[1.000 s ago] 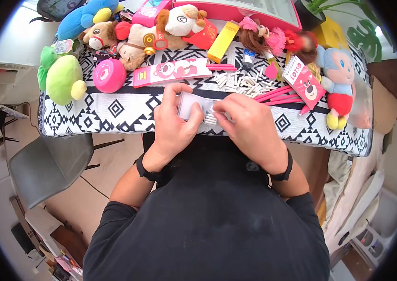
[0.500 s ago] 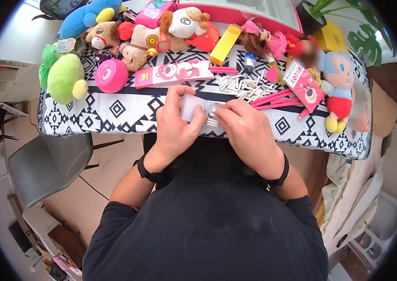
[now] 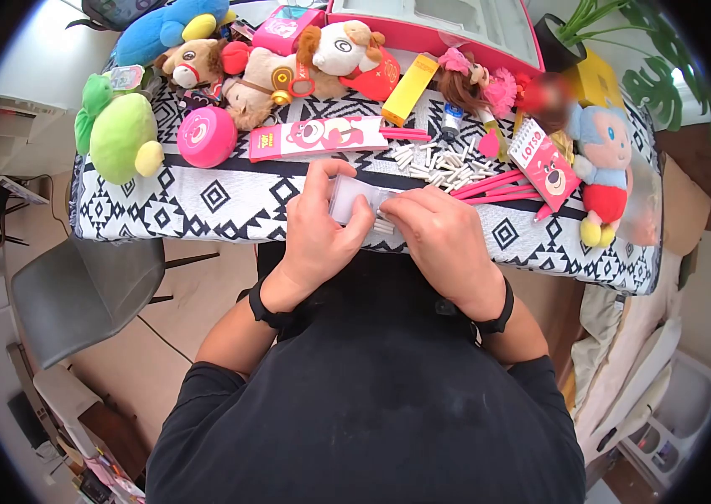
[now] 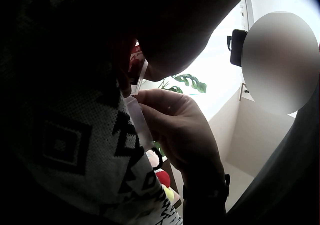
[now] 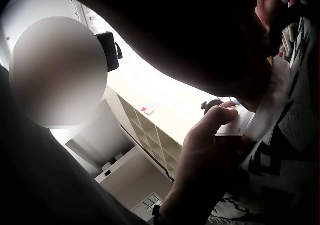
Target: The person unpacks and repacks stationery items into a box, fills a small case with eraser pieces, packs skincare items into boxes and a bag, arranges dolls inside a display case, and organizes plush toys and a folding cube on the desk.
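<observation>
At the table's front edge, the left hand grips a small clear plastic case by its opened lid, thumb on the lid's face. Short white sticks lie in the case's other half. The right hand has its thumb and fingertips together at that half; whether a stick is between them is hidden. In the left wrist view, the right hand touches the translucent case. The right wrist view shows the left thumb pressing the clear lid. Behind the hands lies a loose pile of white sticks.
Pink sticks and a Lotso notebook lie right of the pile. A pink bear packet, a round pink case, a green plush and a yellow box stand around. A blue-and-red plush is at right.
The right fingertips have shifted slightly over the case, covering more of the sticks in it. The left hand keeps its grip. The head view has shifted slightly.
</observation>
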### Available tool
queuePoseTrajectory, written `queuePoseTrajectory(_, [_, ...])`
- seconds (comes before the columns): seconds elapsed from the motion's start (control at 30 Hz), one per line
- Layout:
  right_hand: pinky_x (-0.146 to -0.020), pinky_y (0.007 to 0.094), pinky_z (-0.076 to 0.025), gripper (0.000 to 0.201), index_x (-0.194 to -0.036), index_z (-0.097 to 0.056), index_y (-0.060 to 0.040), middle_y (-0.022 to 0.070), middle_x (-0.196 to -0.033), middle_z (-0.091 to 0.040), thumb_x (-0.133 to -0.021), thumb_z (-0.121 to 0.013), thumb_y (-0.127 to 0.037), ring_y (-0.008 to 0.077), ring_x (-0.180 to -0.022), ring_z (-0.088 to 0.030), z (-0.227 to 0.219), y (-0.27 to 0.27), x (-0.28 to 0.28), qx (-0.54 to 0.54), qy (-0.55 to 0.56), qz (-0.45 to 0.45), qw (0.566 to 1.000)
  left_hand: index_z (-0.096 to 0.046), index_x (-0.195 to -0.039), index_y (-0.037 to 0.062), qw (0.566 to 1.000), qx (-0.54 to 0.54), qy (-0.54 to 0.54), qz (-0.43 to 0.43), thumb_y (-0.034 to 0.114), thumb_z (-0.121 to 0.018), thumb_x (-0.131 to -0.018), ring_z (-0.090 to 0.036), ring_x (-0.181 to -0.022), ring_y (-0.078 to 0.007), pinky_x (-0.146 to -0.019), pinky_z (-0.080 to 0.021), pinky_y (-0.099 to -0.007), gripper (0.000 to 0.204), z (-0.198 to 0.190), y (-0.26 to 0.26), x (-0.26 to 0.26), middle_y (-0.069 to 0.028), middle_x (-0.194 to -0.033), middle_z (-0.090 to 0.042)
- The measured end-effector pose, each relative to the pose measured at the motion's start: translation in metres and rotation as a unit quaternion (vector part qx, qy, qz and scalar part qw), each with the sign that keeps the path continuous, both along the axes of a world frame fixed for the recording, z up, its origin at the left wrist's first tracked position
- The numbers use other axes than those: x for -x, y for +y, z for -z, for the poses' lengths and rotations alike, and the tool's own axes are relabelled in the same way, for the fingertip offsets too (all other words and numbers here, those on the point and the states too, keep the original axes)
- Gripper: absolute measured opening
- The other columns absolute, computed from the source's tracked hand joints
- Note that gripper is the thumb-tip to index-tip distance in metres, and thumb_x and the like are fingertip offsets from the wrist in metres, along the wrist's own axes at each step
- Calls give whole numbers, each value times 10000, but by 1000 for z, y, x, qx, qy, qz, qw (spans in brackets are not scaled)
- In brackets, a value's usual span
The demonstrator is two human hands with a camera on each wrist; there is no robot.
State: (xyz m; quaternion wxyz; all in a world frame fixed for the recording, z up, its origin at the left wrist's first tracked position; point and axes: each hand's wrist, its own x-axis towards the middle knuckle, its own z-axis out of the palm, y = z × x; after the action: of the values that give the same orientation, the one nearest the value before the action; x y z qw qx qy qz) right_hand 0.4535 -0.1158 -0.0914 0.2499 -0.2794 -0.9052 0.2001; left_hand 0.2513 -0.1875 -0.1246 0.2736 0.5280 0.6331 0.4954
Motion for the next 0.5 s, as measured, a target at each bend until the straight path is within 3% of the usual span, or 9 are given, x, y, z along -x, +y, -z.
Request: queuePoseTrajectory(0.5, [-822, 427, -637, 265, -1120, -803, -26, 96, -1037, -800, -870, -742, 39, 304, -942, -743, 4, 2, 1, -10, 16, -11, 1000, -598, -1315, 34, 1000, -12, 0, 0, 41, -741, -1007, -733, -623, -149, -590, -535, -323, 340, -1, 1, 0, -72, -746, -758])
